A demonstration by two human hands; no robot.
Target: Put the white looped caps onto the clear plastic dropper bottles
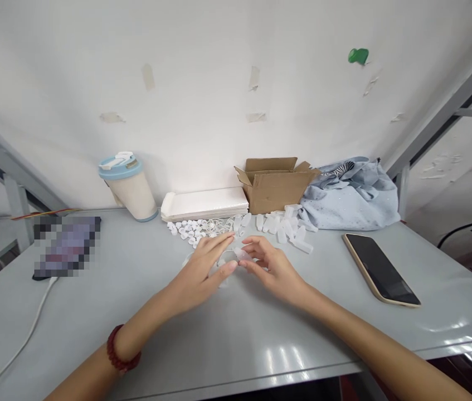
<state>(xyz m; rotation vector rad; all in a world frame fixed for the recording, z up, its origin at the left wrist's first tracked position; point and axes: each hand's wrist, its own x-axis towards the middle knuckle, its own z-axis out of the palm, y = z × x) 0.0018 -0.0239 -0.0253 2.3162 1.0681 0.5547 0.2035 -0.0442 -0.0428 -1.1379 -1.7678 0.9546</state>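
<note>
My right hand (pixel 275 267) pinches a small translucent plastic piece (pixel 242 254) between thumb and fingers, low above the grey table. Facing it, my left hand (pixel 204 266) has its fingers stretched out and its thumb apart, with the thumb tip close to that piece. Part of another clear piece shows under the left hand, mostly hidden. Just beyond the hands lie a pile of small white plastic parts (pixel 194 229) and, to its right, a heap of frosted translucent plastic sleeves (pixel 283 227).
Along the wall stand a cup with a blue lid (pixel 131 186), a stack of flat white boxes (pixel 206 203), an open cardboard box (pixel 277 191) and a light blue cloth bundle (pixel 350 197). A phone (pixel 382 269) lies right; a blurred-out device (pixel 68 245) with a white cable (pixel 30 334) lies left.
</note>
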